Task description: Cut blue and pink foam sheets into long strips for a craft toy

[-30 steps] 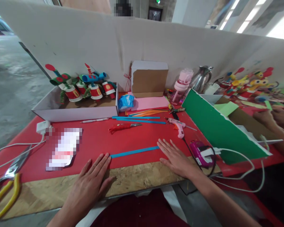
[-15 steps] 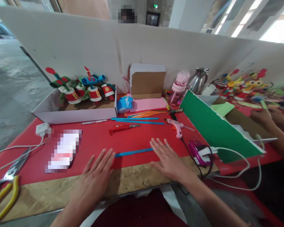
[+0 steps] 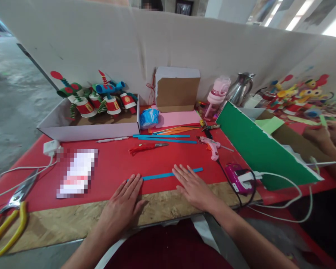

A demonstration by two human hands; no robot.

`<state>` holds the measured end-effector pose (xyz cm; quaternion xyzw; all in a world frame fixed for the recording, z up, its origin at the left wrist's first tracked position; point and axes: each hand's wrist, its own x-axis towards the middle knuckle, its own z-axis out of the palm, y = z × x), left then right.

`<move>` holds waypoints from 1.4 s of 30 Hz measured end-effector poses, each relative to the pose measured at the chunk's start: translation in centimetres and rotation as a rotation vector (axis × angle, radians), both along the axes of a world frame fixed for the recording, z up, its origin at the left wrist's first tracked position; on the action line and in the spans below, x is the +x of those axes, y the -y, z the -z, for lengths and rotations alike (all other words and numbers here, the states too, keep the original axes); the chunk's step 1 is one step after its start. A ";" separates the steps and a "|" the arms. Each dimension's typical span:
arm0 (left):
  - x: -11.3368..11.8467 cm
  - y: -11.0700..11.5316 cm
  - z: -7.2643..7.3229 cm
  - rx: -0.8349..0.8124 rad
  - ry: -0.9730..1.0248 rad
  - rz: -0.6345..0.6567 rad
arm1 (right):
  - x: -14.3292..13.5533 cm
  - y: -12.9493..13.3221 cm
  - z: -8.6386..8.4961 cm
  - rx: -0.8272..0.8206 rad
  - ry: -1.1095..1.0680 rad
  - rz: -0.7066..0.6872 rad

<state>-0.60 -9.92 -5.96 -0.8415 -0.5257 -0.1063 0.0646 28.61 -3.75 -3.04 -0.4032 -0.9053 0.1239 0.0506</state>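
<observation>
A narrow blue paper strip (image 3: 158, 176) lies flat on the red table covering (image 3: 109, 166) close to the front edge. My left hand (image 3: 125, 200) rests palm down with fingers stretched over the strip's left end. Over the strip's right part lies my right hand (image 3: 192, 186), also flat, its fingertips on the paper; the strip's right tip sticks out beyond them. Farther back are more blue strips (image 3: 165, 139), and between them and my hands a red-handled knife (image 3: 148, 148). A pink glue gun (image 3: 212, 147) lies beyond my right hand.
Yellow-handled shears (image 3: 15, 209) and a phone-like blurred item (image 3: 77, 173) lie at left. Paper-cup figures (image 3: 85, 106) stand in a white box (image 3: 89, 133). A magenta power socket (image 3: 239, 179) with cables and a green-sided box (image 3: 264, 149) are at right, where another person's hands work.
My right hand has shifted left along the strip, uncovering its right tip. My left hand has moved slightly right and stays flat. The camera view has tilted down a little.
</observation>
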 end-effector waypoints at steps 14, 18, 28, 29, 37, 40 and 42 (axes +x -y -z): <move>1.3 -3.7 -5.2 -0.193 -0.100 -0.021 | 3.7 -3.4 -2.7 -0.103 -0.398 0.290; 5.4 -6.2 -7.2 -0.388 -0.178 0.073 | -0.2 -6.8 -2.5 -0.190 -0.855 0.493; 3.6 -8.5 -7.5 -0.383 -0.229 -0.122 | -4.2 -14.1 -0.3 -0.012 -1.235 0.913; 3.2 -8.7 -7.4 -0.375 -0.229 -0.130 | -4.1 -14.1 -0.1 0.022 -1.238 0.924; 0.4 -13.3 -12.2 -0.386 -0.182 -0.492 | -4.6 -12.4 0.9 -0.031 -1.004 0.559; 1.2 -15.5 -14.4 -0.320 -0.191 -0.510 | -4.9 -12.8 0.9 -0.206 -0.957 0.421; 1.6 -16.4 -15.6 -0.300 -0.208 -0.508 | -4.6 -13.4 0.8 -0.355 -1.018 0.457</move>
